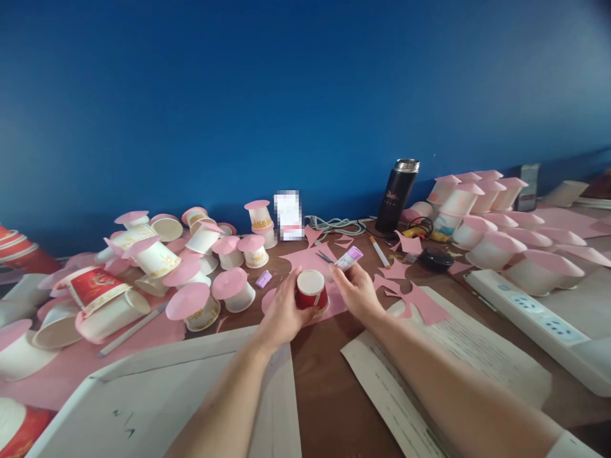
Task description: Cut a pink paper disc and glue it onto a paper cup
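My left hand (282, 310) grips a small red paper cup (311, 290) turned upside down, its white base facing up, on a pink paper disc (334, 304) on the brown table. My right hand (357, 289) holds a white glue stick with a purple end (349, 257) just right of and above the cup. A purple cap (263, 278) lies on the table left of the cup. Small scissors (325, 256) rest on a pink sheet (308, 259) behind the cup.
Many upturned white cups capped with pink discs crowd the left (191, 267) and the right (496, 242). A black flask (397, 194) stands by the blue wall. A white power strip (539, 321), printed papers (458, 362) and a grey sheet (157, 394) lie near me.
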Tool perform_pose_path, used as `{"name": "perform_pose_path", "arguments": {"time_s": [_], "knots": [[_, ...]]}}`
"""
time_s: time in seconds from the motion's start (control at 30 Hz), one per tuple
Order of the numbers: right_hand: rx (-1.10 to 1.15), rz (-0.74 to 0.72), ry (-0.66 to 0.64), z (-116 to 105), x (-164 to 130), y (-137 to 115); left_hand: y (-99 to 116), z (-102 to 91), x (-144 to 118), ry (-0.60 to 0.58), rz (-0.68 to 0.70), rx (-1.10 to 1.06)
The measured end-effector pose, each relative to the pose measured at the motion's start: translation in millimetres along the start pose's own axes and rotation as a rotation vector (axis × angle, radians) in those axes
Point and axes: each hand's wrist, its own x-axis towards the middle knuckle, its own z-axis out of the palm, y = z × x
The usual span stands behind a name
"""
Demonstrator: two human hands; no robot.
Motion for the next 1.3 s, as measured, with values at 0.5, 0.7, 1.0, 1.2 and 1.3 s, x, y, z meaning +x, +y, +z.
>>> {"name": "perform_pose_path", "arguments": {"time_s": [0.5,0.7,1.0,1.2,1.3], "knots": [[0.21,-0.159,-0.056,5,-10,-14,-9,23.6,2,0.147,-0.055,-0.035],[0.063,-0.104,-0.019,3,-7,-12,-5,16.4,4,0.151,-0.069,-0.036],[0.059,0.035,0.084,3,0,4,-9,14.9,3,0.131,-0.106,-0.064],[0.187,-0.08,0.044,5,-6,-7,-13,23.5,3,0.197,-0.139,-0.088],[0.261,-0.169,-0.001,6,-10,-14,-15,25.9,4,0.195,-0.088,-0.075]]}}
